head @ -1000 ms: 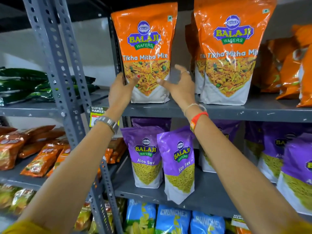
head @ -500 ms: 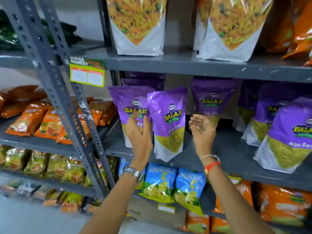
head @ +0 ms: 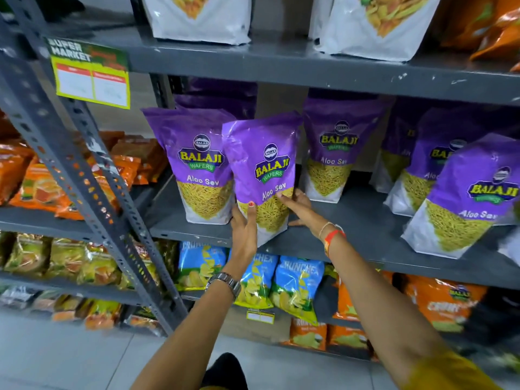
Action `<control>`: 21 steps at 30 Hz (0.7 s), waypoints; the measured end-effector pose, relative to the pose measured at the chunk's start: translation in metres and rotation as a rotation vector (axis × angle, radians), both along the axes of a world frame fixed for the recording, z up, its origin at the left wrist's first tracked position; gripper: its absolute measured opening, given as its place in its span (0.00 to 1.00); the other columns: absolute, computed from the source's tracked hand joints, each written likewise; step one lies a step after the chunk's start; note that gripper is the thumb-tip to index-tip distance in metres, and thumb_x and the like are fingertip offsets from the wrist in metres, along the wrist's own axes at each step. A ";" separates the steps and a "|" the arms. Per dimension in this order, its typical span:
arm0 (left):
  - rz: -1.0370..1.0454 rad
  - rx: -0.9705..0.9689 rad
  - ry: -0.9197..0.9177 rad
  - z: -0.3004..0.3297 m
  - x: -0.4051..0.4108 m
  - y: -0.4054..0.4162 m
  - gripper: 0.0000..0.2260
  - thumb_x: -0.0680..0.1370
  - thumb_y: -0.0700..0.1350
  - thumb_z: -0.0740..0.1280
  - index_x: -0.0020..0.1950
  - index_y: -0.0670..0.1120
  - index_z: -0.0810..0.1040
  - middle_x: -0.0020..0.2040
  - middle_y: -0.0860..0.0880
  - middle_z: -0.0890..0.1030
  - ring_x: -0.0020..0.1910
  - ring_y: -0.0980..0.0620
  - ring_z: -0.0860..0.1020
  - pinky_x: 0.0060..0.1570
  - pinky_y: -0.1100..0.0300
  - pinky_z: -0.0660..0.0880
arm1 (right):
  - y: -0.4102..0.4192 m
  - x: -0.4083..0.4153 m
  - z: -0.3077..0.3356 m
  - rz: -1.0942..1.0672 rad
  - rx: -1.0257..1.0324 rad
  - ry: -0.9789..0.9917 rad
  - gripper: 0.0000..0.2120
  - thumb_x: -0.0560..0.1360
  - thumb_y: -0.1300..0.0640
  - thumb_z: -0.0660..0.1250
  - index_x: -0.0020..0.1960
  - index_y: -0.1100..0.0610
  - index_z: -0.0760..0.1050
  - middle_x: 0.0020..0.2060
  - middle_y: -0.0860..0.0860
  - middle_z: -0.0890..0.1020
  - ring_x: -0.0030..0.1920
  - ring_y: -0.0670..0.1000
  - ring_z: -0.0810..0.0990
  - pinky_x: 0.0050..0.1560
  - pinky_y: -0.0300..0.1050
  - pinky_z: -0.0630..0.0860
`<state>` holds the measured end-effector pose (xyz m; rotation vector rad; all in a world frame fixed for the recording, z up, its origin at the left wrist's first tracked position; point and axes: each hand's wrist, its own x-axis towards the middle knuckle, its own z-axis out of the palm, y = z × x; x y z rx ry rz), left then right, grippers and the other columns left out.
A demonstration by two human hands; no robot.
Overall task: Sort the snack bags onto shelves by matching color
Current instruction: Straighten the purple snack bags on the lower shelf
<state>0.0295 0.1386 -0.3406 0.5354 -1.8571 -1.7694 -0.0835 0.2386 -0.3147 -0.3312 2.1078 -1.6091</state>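
A purple Aloo Sev bag (head: 263,164) stands tilted at the front edge of the middle grey shelf (head: 337,243). My left hand (head: 244,229) grips its lower left side, thumb on the front. My right hand (head: 298,206) holds its lower right side, fingers on the front. Another purple bag (head: 197,161) stands just left of it, and several more purple bags (head: 337,147) stand to the right. On the shelf above stand orange bags with white bottoms (head: 202,21).
A slanted grey upright (head: 92,192) with a supermarket label (head: 90,74) divides the racks. Orange packets (head: 36,181) fill the left rack. Blue Crunchex bags (head: 295,288) and orange bags (head: 444,302) sit on the shelf below. My foot (head: 225,370) is on the tiled floor.
My view dropped from the orange shelf to the purple shelf. Both hands left the orange bag, came down and closed around the tilted purple bag's lower sides.
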 end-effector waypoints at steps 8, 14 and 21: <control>-0.241 -0.014 -0.102 0.024 -0.035 0.007 0.12 0.79 0.59 0.53 0.59 0.58 0.65 0.60 0.52 0.75 0.61 0.47 0.75 0.63 0.41 0.70 | 0.041 0.004 -0.008 -0.318 -0.098 0.311 0.20 0.65 0.35 0.69 0.52 0.43 0.74 0.49 0.46 0.84 0.54 0.51 0.81 0.55 0.60 0.79; -0.470 -0.042 -0.159 0.027 -0.065 0.030 0.15 0.69 0.70 0.54 0.51 0.68 0.68 0.53 0.63 0.77 0.59 0.52 0.77 0.64 0.40 0.71 | 0.075 0.009 -0.008 -0.578 -0.091 0.399 0.12 0.71 0.49 0.71 0.50 0.52 0.71 0.35 0.40 0.76 0.38 0.40 0.76 0.40 0.32 0.71; -0.623 -0.046 -0.220 0.008 -0.085 0.042 0.13 0.71 0.70 0.54 0.54 0.73 0.65 0.57 0.63 0.75 0.64 0.48 0.72 0.66 0.36 0.67 | 0.093 0.012 -0.024 -0.684 -0.063 0.415 0.20 0.72 0.48 0.70 0.59 0.56 0.73 0.35 0.47 0.75 0.38 0.51 0.75 0.43 0.44 0.71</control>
